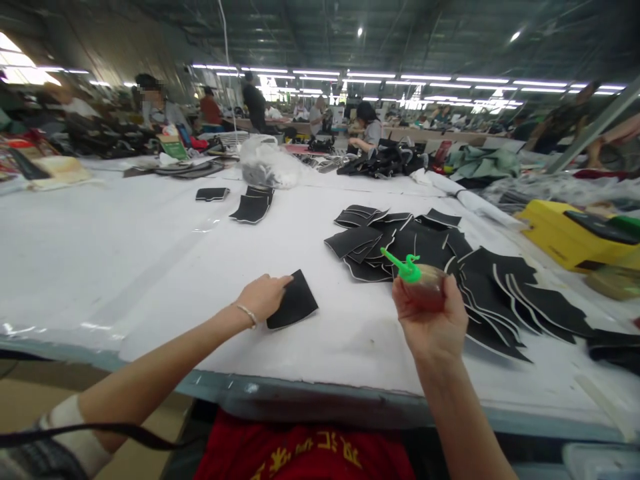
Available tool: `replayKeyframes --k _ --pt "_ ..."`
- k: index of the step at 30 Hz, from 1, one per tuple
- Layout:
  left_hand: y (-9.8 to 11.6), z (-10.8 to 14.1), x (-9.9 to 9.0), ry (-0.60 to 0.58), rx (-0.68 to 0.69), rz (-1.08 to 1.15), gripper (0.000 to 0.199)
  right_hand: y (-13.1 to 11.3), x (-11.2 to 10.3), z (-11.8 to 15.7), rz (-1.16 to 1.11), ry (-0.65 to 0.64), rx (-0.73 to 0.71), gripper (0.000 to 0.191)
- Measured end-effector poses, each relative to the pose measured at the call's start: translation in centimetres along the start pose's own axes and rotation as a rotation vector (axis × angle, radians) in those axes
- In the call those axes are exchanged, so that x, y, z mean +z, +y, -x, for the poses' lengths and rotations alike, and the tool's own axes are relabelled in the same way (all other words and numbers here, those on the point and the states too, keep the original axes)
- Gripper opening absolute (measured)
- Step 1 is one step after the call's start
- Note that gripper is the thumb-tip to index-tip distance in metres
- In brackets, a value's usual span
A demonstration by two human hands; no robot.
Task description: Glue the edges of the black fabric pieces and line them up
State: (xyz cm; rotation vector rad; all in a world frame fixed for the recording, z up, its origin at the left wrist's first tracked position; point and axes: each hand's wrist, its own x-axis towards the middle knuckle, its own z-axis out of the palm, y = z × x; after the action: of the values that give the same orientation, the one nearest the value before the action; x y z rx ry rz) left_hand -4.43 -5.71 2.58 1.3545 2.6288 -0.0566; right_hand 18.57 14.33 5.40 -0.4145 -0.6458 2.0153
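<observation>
My right hand (431, 310) is wrapped round a squeeze bottle (429, 287) with a bright green nozzle and a brownish liquid inside. The bottle is tilted, held above the table, with its nozzle pointing up and left. My left hand (266, 297), a bracelet at its wrist, has its fingers closed at the upper left edge of a single black panel (295, 303) that lies on the white tabletop. Its thumb is mostly hidden. Right of centre, partly behind the bottle, is a heap of similar black panels (360, 241) with pale edges.
More black panels (253, 205) lie farther back, before a clear plastic bag (270, 160). Fanned panels (500, 293) spread to the right, near a yellow box (575, 233). The white table's (165, 280) front edge runs close to my body. Other people work at tables behind.
</observation>
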Motion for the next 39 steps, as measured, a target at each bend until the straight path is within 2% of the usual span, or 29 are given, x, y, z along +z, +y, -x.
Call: replayKeyframes --k 2,4,6,8,11,15,17,23,28,35,39 --pt "2.4 -0.3 0.9 0.041 -0.072 0.042 0.066 0.6 0.3 0.0 0.015 -0.03 0.009 0.03" --pt "4.4 -0.4 1.7 0.048 -0.089 0.036 0.085 0.9 0.4 0.0 0.037 -0.047 0.028 0.032" --pt "5.1 -0.2 2.0 0.032 -0.061 0.006 0.084 0.9 0.4 0.1 0.063 -0.057 0.051 0.036" --pt "4.3 0.2 1.8 -0.012 0.039 -0.006 0.073 0.9 0.3 0.2 0.093 -0.074 0.069 0.037" --pt "1.9 0.8 1.1 -0.083 0.148 0.069 0.059 1.3 0.1 0.4 0.136 -0.111 0.08 0.031" --pt "0.1 0.9 1.3 -0.001 0.063 0.131 0.056 2.6 0.3 0.7 0.198 -0.119 0.075 0.032" --pt "0.3 0.7 1.6 0.022 0.033 0.091 0.059 3.3 0.6 0.7 0.236 -0.12 0.08 0.037" --pt "1.6 0.1 1.3 -0.017 0.019 0.043 0.043 4.1 1.1 0.4 0.294 -0.149 0.081 0.044" --pt "1.8 -0.1 0.7 -0.052 0.028 -0.004 0.033 4.8 0.9 -0.2 0.297 -0.146 0.105 0.044" --pt "2.2 -0.3 0.3 -0.066 0.01 -0.042 0.033 5.6 0.5 -1.0 0.291 -0.131 0.175 0.041" --pt "1.9 -0.5 0.0 -0.117 0.035 -0.024 0.033 5.7 0.5 -1.3 0.307 -0.122 0.176 0.042"
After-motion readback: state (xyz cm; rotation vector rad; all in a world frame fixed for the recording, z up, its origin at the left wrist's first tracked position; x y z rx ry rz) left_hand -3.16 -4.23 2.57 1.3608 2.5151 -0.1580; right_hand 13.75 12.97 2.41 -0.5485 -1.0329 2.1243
